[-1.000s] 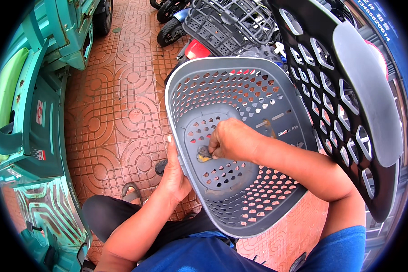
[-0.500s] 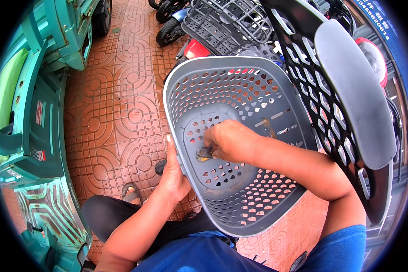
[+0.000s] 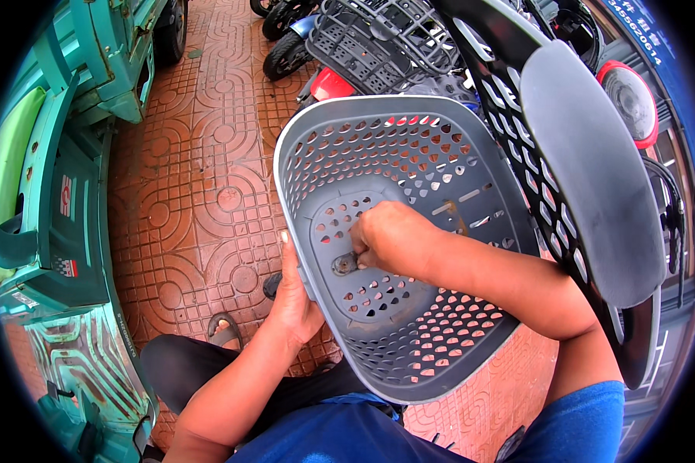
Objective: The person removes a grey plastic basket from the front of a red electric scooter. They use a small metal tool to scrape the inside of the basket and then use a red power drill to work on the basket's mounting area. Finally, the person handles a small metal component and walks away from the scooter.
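A dark grey plastic basket [image 3: 483, 166] with perforated walls is tilted in front of me, so I look into it. My left hand [image 3: 293, 302] supports its left side, thumb lying along the outer wall and fingers partly hidden beneath. Inside, my right hand [image 3: 386, 241] has its fingers curled down at the basket's bottom, beside a small round dark metal piece [image 3: 344, 264]. Whatever those fingers pinch is hidden by the hand. The basket's lid [image 3: 591, 174], black lattice with a smooth grey panel, stands open on the right, beyond my right forearm.
A rusty green cargo vehicle [image 3: 81, 208] stands along the left. Parked bikes with black racks [image 3: 382, 42] are at the back, near a red part [image 3: 332, 83]. A red-rimmed round lamp [image 3: 629, 100] shows behind the lid. Patterned red tiles [image 3: 201, 177] cover the ground.
The lid has swung slightly to the left, uncovering more of the round lamp. A yellowish bit by my right fingertips no longer shows. My left hand stays in place.
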Motion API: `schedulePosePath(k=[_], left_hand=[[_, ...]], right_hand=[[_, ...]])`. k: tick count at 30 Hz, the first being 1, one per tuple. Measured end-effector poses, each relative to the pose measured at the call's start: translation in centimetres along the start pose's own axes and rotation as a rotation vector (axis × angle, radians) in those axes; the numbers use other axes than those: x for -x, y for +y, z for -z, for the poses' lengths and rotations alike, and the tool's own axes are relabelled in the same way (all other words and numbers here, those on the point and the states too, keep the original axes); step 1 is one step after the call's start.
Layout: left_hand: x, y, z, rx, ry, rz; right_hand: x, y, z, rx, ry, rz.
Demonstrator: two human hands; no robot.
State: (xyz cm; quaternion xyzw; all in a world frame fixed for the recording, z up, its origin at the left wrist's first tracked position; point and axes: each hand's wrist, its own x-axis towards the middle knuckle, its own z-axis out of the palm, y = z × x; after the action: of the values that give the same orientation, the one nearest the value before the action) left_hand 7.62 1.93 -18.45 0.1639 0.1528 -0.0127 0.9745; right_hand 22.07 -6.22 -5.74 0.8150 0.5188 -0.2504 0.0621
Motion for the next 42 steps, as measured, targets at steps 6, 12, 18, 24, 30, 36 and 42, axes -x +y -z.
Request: schedulePosePath(k=[6, 12, 18, 24, 30, 36, 42], left_hand=[[0.0, 0.1, 0.1, -0.012, 0.018, 0.018], [0.3, 0.4, -0.4, -0.03, 0.012, 0.026], [0.2, 0.3, -0.1, -0.025, 0.016, 0.016], [0.1, 0.3, 0.0, 0.005, 0.016, 0.014], [0.1, 0.4, -0.5, 0.048, -0.04, 0.026], [-0.3, -0.2, 0.5, 0.003, -0.029, 0.027], [-0.3, 0.1, -0.1, 0.011, -0.03, 0.01]], right_hand=[[-0.3, -0.5, -0.1, 0.105, -0.039, 0.018], [-0.1, -1.1, -0.2, 0.293, -0.066, 0.057], [-0.2, -1.2, 0.0, 0.36, -0.097, 0.105], [-0.2, -0.8, -0.6, 0.374, -0.049, 0.13], [0.3, -0.9, -0.7, 0.427, -0.068, 0.159], [-0.1, 0.1, -1.4, 0.452, -0.042, 0.204], [0.0, -1.2, -0.3, 0.466, -0.148, 0.177]])
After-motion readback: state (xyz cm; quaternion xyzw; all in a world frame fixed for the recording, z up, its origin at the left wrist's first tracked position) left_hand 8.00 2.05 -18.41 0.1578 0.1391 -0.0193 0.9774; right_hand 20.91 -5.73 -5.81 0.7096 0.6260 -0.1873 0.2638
